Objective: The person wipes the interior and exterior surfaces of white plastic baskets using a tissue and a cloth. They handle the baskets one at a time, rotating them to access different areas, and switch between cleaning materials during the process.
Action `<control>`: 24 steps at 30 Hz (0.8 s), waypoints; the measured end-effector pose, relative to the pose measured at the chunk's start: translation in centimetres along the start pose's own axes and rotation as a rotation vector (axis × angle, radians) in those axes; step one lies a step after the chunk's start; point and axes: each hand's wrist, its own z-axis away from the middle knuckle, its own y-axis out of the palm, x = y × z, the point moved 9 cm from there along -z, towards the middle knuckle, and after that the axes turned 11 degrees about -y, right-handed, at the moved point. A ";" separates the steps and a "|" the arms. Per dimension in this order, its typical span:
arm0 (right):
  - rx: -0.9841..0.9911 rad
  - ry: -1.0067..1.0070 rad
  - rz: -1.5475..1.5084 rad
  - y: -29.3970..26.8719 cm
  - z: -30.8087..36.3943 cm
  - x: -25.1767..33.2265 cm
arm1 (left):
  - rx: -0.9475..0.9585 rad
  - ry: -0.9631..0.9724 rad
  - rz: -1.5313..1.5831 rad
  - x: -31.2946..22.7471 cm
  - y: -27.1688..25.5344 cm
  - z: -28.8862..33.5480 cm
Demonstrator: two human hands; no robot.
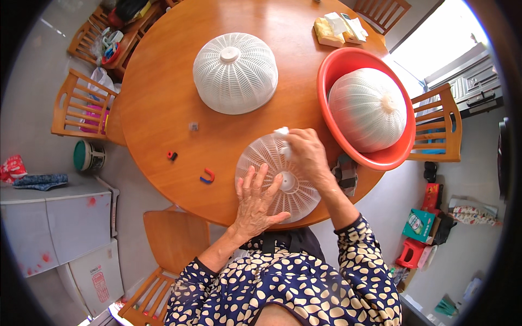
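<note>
A white plastic mesh food cover (258, 150) lies before me at the near edge of the round table. My left hand (254, 204) rests on it with fingers spread and flat. On its far right side, my right hand (307, 155) is closed around a crumpled white wipe (281, 131), pressing it near the rim. Whether the wipe is tissue or cloth I cannot tell. A second mesh cover (239, 76) stands dome up farther back. To the right, another cover (361, 111) sits dome up inside a red basin (325, 106).
A dark patterned cloth (346, 174) lies between the basin and my right wrist. On the left of the table are a red-blue horseshoe magnet (207, 176), a small red-black piece (172, 155) and a clear little block (193, 126). Tissue packs (330, 31) lie far right; wooden chairs (87, 106) surround the table.
</note>
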 end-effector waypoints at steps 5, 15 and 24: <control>0.279 -0.282 0.213 7.1 -2.7 5.6 | -0.012 -0.028 -0.018 0.7 0.8 0.2; -0.136 -0.064 -0.086 -3.6 5.2 0.7 | -0.040 -0.032 0.005 -0.3 -0.4 0.0; -0.199 0.111 -0.207 -4.7 7.4 -1.2 | -0.190 0.097 -0.063 -0.6 -0.6 1.1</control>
